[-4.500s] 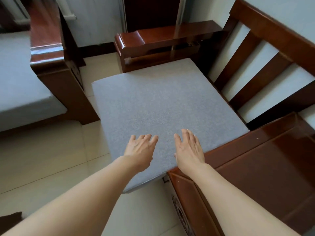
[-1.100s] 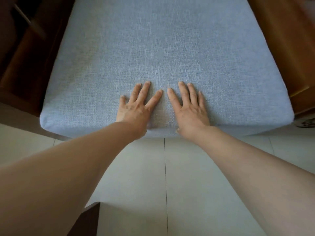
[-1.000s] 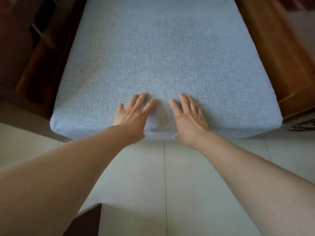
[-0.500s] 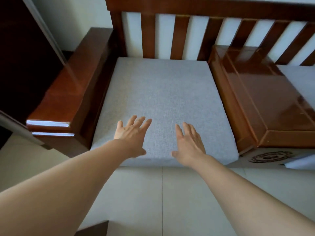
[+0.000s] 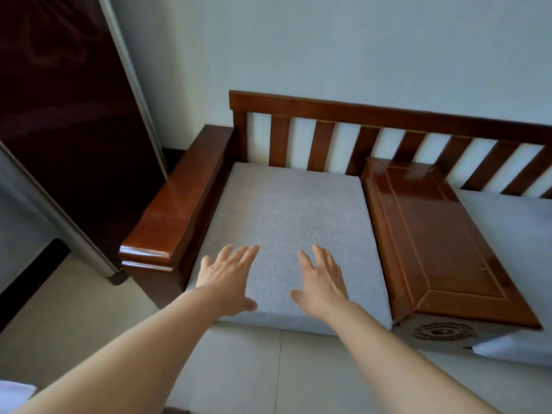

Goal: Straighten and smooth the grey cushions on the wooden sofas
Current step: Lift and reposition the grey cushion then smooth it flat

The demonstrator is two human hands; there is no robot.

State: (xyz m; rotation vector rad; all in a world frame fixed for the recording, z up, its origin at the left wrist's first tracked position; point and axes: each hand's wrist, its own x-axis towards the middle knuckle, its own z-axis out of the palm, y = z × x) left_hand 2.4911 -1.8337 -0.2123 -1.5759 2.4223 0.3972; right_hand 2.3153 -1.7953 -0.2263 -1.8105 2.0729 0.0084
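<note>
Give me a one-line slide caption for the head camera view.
Both open hands, left hand and right hand, reach over the grey cushion on the wooden sofa.

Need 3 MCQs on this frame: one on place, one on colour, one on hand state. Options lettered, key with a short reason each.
1. What lies directly right of the grey cushion?
A. wooden console
B. lamp
C. pillow

2. What colour is the sofa frame?
A. white
B. black
C. reddish brown

3. How are the hands?
A. fists
B. open, fingers spread
C. gripping the armrest

Key: 1 A, the wooden console borders the cushion's right edge. 2 C, the back rail and slats are glossy reddish brown. 3 B, left hand and right hand show straight spread fingers over the cushion's front.
</note>
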